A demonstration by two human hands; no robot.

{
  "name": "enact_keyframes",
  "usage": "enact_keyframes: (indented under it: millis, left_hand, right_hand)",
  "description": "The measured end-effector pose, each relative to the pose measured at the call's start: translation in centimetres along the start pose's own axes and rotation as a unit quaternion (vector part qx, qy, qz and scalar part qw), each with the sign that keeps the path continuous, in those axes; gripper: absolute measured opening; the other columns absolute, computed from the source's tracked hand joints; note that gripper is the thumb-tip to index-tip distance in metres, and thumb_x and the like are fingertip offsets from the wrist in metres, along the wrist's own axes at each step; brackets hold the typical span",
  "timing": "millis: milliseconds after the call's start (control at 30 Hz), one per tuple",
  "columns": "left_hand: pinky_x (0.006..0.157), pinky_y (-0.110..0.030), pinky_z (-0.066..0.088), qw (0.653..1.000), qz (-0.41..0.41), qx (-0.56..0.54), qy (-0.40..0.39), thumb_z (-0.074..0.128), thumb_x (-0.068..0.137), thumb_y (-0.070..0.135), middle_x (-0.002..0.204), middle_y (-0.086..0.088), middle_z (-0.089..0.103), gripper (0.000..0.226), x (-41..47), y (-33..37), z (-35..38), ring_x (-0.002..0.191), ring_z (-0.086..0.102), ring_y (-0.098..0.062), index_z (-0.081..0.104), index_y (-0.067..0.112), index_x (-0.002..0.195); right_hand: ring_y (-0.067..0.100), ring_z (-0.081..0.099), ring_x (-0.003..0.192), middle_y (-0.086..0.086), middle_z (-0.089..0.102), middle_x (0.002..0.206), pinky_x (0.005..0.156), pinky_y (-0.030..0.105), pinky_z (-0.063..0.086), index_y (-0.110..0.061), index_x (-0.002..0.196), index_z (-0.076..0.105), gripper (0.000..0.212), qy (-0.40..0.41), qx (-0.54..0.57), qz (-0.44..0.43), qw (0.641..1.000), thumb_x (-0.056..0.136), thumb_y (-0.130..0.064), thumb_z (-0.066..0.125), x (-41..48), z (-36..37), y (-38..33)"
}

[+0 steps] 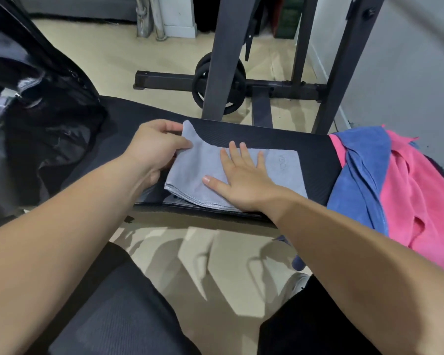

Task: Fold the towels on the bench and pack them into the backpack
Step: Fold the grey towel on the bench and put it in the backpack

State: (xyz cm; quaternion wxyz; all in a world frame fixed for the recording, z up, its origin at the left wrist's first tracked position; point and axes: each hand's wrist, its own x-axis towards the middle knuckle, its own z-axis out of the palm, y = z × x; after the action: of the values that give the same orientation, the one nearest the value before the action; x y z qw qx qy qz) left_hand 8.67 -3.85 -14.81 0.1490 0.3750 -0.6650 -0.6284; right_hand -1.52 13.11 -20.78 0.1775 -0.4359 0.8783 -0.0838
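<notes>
Grey towel [195, 172] lies partly folded on the black surface [305, 147]. On its near half the right grip [244, 180] presses flat, fingers straight and spread. At its far-left corner the left grip [157, 149] pinches a lifted fold. Left of it sits the black backpack [44, 129]; right of it, a blue towel [356, 175] and a pink towel [415, 196] lie heaped.

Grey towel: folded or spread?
Folded: the grey towel shows stacked layers at its near edge; left hand grips its far corner, right hand presses it flat.

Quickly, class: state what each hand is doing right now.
Left hand: pinches a corner of the grey towel.
Right hand: open, pressing flat on that towel.
</notes>
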Motion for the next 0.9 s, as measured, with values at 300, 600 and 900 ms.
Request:
enact_keyframes:
  millis: [300, 600, 900]
  left_hand:
    - [0.059, -0.031, 0.057, 0.985, 0.132, 0.106, -0.014, 0.078, 0.076, 0.006, 0.078, 0.0, 0.07, 0.034, -1.8, 4.4, 9.2, 0.062, 0.063, -0.012, 0.068, 0.025, 0.102]
    - [0.059, -0.023, 0.047, 0.952, 0.181, 0.243, -0.046, 0.068, 0.074, 0.011, 0.073, 0.003, 0.062, 0.012, -2.7, 0.9, 20.5, 0.07, 0.059, -0.017, 0.057, 0.014, 0.077]
    - [0.098, -0.042, 0.045, 0.857, 0.294, 0.422, -0.02, 0.061, 0.093, 0.032, 0.126, -0.004, 0.062, 0.036, -3.9, -1.0, 16.4, 0.116, 0.055, -0.028, 0.061, 0.016, 0.124]
  right_hand:
    - [0.019, 0.065, 0.079, 0.01, 0.072, 0.099, 0.068, 0.029, 0.053, -0.021, 0.11, 0.07, 0.033, 0.162, 0.411, 0.099, 0.892, 0.099, -0.048, 0.054, -2.8, -6.9, 7.6]
    - [0.021, 0.057, 0.069, 0.007, 0.064, 0.081, 0.065, 0.041, 0.051, -0.015, 0.1, 0.068, 0.022, 0.14, 0.449, 0.159, 0.868, 0.095, -0.026, 0.05, -4.0, -5.8, 12.3]
    - [0.023, 0.068, 0.087, 0.006, 0.07, 0.092, 0.082, 0.047, 0.056, -0.024, 0.105, 0.053, 0.029, 0.175, 0.362, 0.165, 0.901, 0.084, -0.025, 0.072, -3.6, -5.1, 12.4]
